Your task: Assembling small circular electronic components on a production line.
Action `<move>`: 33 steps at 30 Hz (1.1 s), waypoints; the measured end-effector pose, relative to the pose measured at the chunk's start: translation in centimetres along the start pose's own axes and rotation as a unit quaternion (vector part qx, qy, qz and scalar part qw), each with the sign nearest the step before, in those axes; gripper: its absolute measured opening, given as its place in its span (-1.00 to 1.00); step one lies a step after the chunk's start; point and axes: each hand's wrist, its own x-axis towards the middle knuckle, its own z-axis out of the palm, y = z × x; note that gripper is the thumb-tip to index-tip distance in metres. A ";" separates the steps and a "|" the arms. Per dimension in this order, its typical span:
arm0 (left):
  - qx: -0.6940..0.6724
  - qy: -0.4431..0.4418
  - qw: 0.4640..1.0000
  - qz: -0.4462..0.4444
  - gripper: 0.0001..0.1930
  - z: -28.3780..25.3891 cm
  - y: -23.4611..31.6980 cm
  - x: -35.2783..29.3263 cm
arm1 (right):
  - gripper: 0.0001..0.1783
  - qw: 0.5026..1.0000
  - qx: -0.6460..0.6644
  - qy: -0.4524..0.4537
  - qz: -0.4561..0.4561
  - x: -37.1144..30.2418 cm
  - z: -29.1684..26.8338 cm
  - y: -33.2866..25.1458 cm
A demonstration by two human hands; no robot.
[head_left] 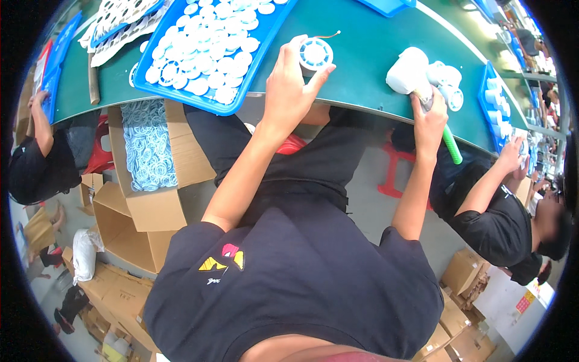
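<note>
My left hand (291, 84) grips a round white plastic part (315, 54) with spokes around a hub, held upright at the near edge of the green table. A thin red wire sticks out behind it. My right hand (429, 123) is closed around a green-handled mallet (452, 146); the white cylinder (407, 71) just beyond the fingers looks like its head. Several white cylindrical parts (445, 75) lie together to the right of that head.
A blue tray (232, 110) heaped with white discs stands left of my left hand. Below it, an open carton (187, 158) holds pale blue rings. Another blue tray (490, 120) with white parts stands at the right, near a co-worker's hand (512, 154). A stick (93, 81) lies at left.
</note>
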 end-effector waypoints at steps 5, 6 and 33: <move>-0.012 -0.001 1.000 -0.024 -0.27 0.0 0.0 -0.1 | -0.44 0.999 0.034 0.011 -0.006 1.1 0.4 -1.4; -0.019 0.000 1.000 -0.022 -0.27 0.1 0.1 -0.1 | -0.47 0.997 0.052 0.042 -0.026 1.3 0.5 -1.6; -0.061 0.010 0.998 0.024 -0.31 -0.7 -1.0 0.1 | -0.53 0.935 0.342 -0.089 -0.026 5.8 -5.2 -12.5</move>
